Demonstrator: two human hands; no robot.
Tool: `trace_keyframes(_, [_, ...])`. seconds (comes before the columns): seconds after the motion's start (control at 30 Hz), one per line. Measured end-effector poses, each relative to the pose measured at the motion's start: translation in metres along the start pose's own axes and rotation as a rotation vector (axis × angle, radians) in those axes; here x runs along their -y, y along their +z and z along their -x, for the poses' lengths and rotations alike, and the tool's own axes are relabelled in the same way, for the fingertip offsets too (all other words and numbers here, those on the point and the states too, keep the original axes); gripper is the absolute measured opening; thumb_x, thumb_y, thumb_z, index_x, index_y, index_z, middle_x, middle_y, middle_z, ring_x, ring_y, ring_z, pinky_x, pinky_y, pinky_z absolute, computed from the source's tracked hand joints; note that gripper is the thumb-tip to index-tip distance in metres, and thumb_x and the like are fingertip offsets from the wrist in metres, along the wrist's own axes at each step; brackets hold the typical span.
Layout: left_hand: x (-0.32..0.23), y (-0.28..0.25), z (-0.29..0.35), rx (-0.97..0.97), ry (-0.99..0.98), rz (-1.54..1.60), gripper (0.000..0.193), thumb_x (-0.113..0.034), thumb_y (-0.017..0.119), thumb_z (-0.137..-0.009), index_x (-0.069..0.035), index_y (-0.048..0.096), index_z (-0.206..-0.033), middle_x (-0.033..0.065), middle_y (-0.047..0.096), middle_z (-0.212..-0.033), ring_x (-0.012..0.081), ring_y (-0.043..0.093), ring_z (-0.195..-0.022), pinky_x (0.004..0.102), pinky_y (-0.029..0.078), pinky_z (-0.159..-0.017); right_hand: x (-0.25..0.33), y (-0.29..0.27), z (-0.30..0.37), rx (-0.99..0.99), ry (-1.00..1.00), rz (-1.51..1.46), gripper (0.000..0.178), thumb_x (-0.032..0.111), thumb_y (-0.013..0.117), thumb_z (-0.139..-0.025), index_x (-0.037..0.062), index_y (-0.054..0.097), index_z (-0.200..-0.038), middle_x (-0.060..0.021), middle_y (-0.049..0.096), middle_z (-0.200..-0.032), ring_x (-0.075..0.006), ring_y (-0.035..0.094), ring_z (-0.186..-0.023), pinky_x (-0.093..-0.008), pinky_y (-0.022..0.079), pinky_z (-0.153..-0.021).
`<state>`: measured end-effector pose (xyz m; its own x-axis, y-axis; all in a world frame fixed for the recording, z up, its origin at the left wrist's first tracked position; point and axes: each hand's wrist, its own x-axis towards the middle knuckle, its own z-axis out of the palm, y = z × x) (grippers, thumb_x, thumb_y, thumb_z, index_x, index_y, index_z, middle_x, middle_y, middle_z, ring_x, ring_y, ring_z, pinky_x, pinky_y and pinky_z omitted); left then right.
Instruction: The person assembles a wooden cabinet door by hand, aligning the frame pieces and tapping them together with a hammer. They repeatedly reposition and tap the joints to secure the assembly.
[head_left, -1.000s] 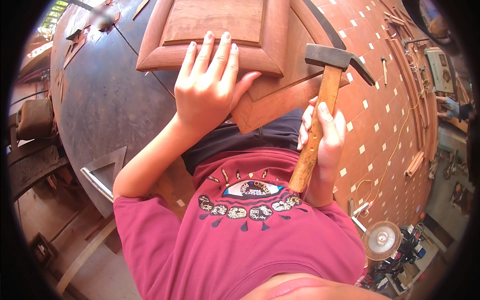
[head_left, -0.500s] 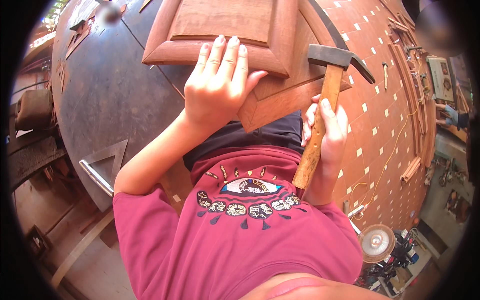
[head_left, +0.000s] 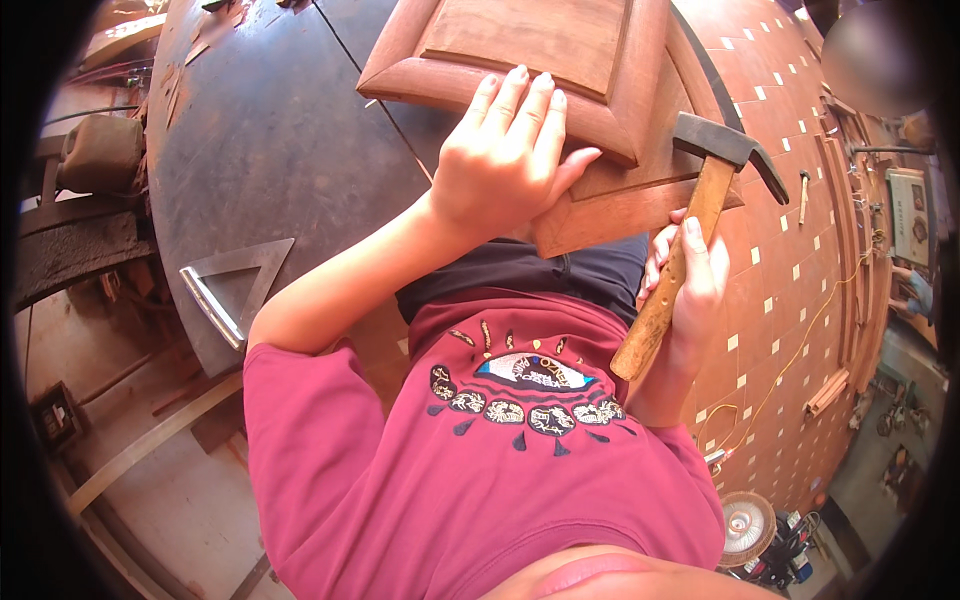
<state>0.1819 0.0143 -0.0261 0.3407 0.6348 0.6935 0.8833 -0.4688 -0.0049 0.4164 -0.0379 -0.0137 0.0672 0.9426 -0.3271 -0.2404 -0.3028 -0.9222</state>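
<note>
My left hand (head_left: 505,150) rests on the near frame rail of a reddish wooden raised-panel door (head_left: 430,82), fingers straight and slightly spread, thumb out to the side. Beneath that door, turned at an angle, lies a second wooden panel (head_left: 590,222) whose near corner sticks out toward my waist. A claw hammer (head_left: 712,190) with a dark metal head and a worn wooden handle is in my right hand (head_left: 695,270), fingers wrapped around the handle. Its head is up, over the right edge of the lower panel, and the handle end points down toward my shirt.
The panels lie on a dark worktable (head_left: 270,120). A metal triangle square (head_left: 235,290) sits by its near left edge. On the tiled floor (head_left: 770,300) at right are another hammer (head_left: 803,197), long wood strips (head_left: 850,260) and a yellow cord (head_left: 800,330). A person's hand (head_left: 910,285) shows far right.
The whole scene has shifted right in the view, as my head has turned. Both hands keep their hold: the left flat on the door, the right around the hammer handle.
</note>
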Motion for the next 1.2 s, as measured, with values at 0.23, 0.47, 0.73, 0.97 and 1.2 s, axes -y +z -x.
trace_keyframes(0.23, [-0.009,-0.017,0.003,0.031,-0.059,0.051,0.054,-0.036,0.085,-0.080,0.008,0.072,-0.109,0.0233,0.073,-0.110,0.0395,0.071,-0.107,0.0475,0.056,-0.097,0.004,-0.011,-0.005,0.079,0.034,-0.113,0.031,0.029,0.051,-0.107,-0.0015,0.051,-0.115,-0.0072,0.052,-0.073,-0.0133,0.053,-0.048,-0.0267,0.046,-0.041])
trace_keyframes(0.47, [-0.020,-0.056,0.032,0.084,-0.172,0.168,0.032,-0.016,0.080,-0.082,0.004,0.075,-0.107,0.0179,0.075,-0.113,0.0367,0.071,-0.112,0.0472,0.055,-0.100,0.010,-0.014,-0.004,0.123,0.062,-0.170,0.031,0.032,0.051,-0.107,0.0010,0.052,-0.113,-0.0060,0.051,-0.073,-0.0122,0.053,-0.049,-0.0262,0.047,-0.041])
trace_keyframes(0.73, [0.039,-0.079,0.026,-0.097,-0.307,0.227,0.020,-0.001,0.065,-0.090,0.000,0.075,-0.107,0.0177,0.073,-0.114,0.0314,0.069,-0.108,0.0402,0.051,-0.098,0.014,-0.009,0.000,0.090,0.083,-0.054,0.027,0.027,0.054,-0.107,0.0018,0.052,-0.113,-0.0048,0.054,-0.074,-0.0112,0.055,-0.052,-0.0264,0.048,-0.042])
trace_keyframes(0.97, [0.115,-0.057,0.021,0.191,-0.921,0.221,0.032,-0.028,0.063,-0.100,0.001,0.073,-0.111,0.0141,0.073,-0.101,0.0222,0.068,-0.091,0.0349,0.052,-0.082,0.023,-0.006,-0.006,0.102,0.047,0.157,0.020,0.023,0.056,-0.106,0.0039,0.052,-0.112,-0.0028,0.056,-0.072,-0.0098,0.055,-0.051,-0.0255,0.048,-0.045])
trace_keyframes(1.2, [0.124,-0.053,0.033,0.319,-1.187,0.749,0.061,-0.044,0.051,-0.106,0.006,0.056,-0.140,0.0154,0.061,-0.140,0.0201,0.058,-0.123,0.0329,0.040,-0.108,0.043,0.001,-0.026,0.170,0.033,0.098,0.027,0.026,0.055,-0.104,0.0013,0.053,-0.115,-0.0030,0.055,-0.073,-0.0097,0.053,-0.051,-0.0242,0.044,-0.043])
